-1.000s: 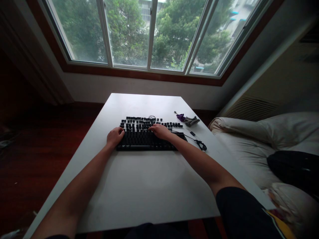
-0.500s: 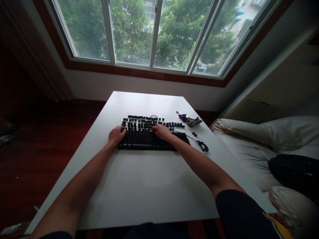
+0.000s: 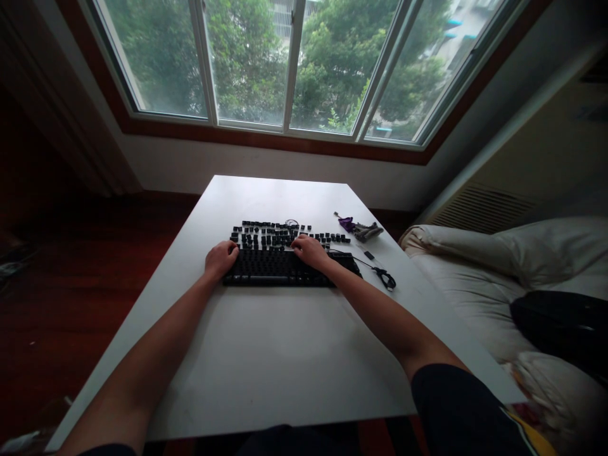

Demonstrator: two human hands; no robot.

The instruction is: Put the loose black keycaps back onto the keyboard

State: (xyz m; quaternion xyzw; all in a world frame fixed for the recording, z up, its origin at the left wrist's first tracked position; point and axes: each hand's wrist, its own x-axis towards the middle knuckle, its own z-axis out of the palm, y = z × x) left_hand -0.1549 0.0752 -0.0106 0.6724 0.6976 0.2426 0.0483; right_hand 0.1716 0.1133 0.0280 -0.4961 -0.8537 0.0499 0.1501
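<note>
A black keyboard (image 3: 266,268) lies on the white table (image 3: 285,354), its keys partly taken off. Loose black keycaps (image 3: 266,240) stand in rows just behind it. At the keyboard's left back corner, my left hand (image 3: 221,258) is closed with its fingers curled round the edge. My right hand (image 3: 308,251) reaches over the keyboard's back part, right of its middle. Its fingers are pinched together at the back edge, close to the keycaps. Whatever sits between those fingertips is too small to make out.
A coiled black cable (image 3: 386,278) lies to the keyboard's right. Behind it are a grey cloth-like bundle (image 3: 368,232) and a purple item (image 3: 346,223). A pale sofa (image 3: 465,278) with a black bag (image 3: 560,326) stands right of the table. The window (image 3: 285,69) is beyond.
My right hand has shifted very slightly to the right along the keyboard's back edge. The left hand keeps its place, and the view has tilted a little.
</note>
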